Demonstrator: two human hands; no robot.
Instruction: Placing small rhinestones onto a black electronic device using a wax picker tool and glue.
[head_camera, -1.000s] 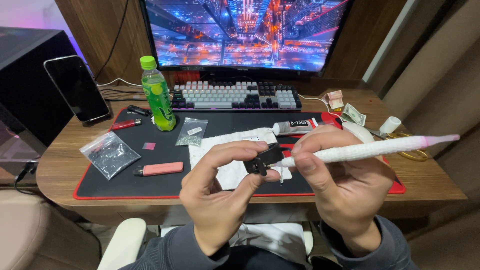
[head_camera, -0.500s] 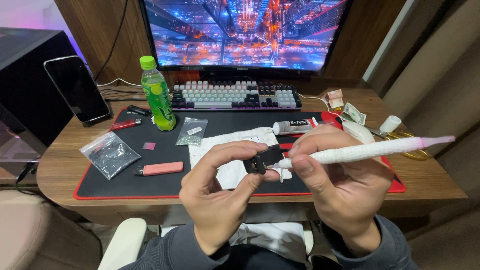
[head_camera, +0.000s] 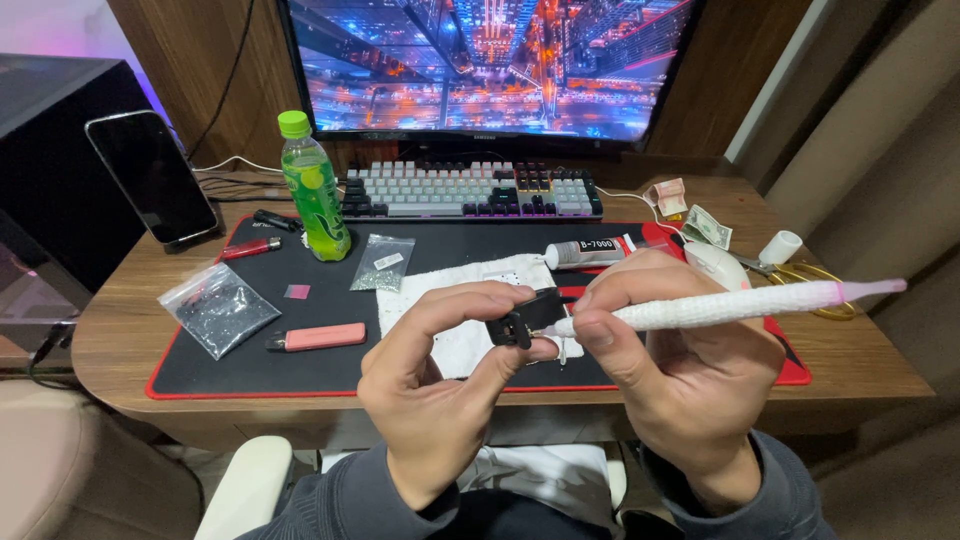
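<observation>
1. The left hand (head_camera: 435, 385) pinched a small black clip-like part (head_camera: 522, 318) between thumb and forefinger, fingers closed narrowly on it, above the near edge of the desk mat (head_camera: 200, 365)
2. The right hand (head_camera: 680, 370) gripped a long white wrapped pen-like tool (head_camera: 720, 305) with a pink end; the fingers were closed on the tool near its tip, and the tip met the black part at the part's 3 o'clock side
3. The black part sat at the centre of the view, held in the air over a white cloth (head_camera: 455, 300) – the cloth lay on the mat directly beneath both hands
4. At 12 o'clock from the hands stood a keyboard (head_camera: 470, 190), with a monitor (head_camera: 480, 60) behind it showing a night cityscape
5. At 1 o'clock from the black part a glue tube (head_camera: 590, 252) lay on its side on the mat
6. At 10 o'clock stood a green bottle (head_camera: 313, 190), upright, with a small clear bag (head_camera: 383, 262) just beside it
7. At 9 o'clock lay a pink lighter-shaped item (head_camera: 320, 337); further out at 9 o'clock – a larger clear bag (head_camera: 218, 305) of dark contents
8. At 10 o'clock, well apart, a phone (head_camera: 152, 178) leaned upright at the desk's edge
9. At 2 o'clock lay folded banknotes (head_camera: 705, 225) and a small white cylinder (head_camera: 780, 247)
</observation>
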